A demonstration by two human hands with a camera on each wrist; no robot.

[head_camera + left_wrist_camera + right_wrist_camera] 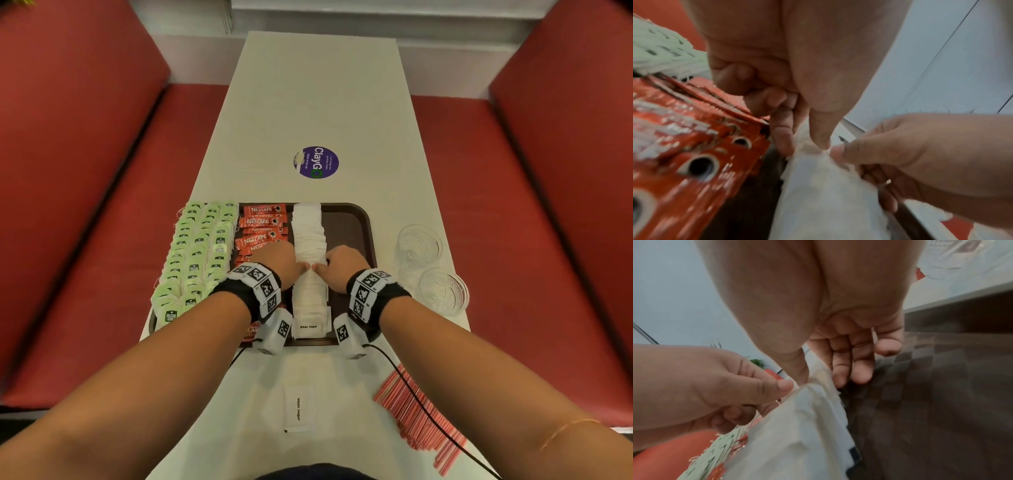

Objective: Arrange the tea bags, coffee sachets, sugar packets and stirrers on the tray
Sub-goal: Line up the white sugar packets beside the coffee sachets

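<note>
A long row of white sugar packets (310, 263) runs near to far down the middle of the brown tray (356, 226), and both hands meet at its midpoint: the left hand (279, 262) pinches the top edge of the packets between thumb and forefinger, and the right hand (342, 265) pinches the same spot from the right, thumb tips almost touching. Just left of the row lie overlapping red coffee sachets (262, 228), and further left the pale green tea bags (197, 255) fill the tray's left side and overhang its edge. The tray's right strip beside the sugar is bare. One loose sugar packet (298, 409) lies on the table near the person, with a heap of red stirrers (419, 419) to its right, crossed by a black cable. Two clear glass cups (431, 265) stand right of the tray. The white table (318, 102) carries a round purple sticker (316, 162) further off, and red bench seats (102, 205) flank it on both sides.
</note>
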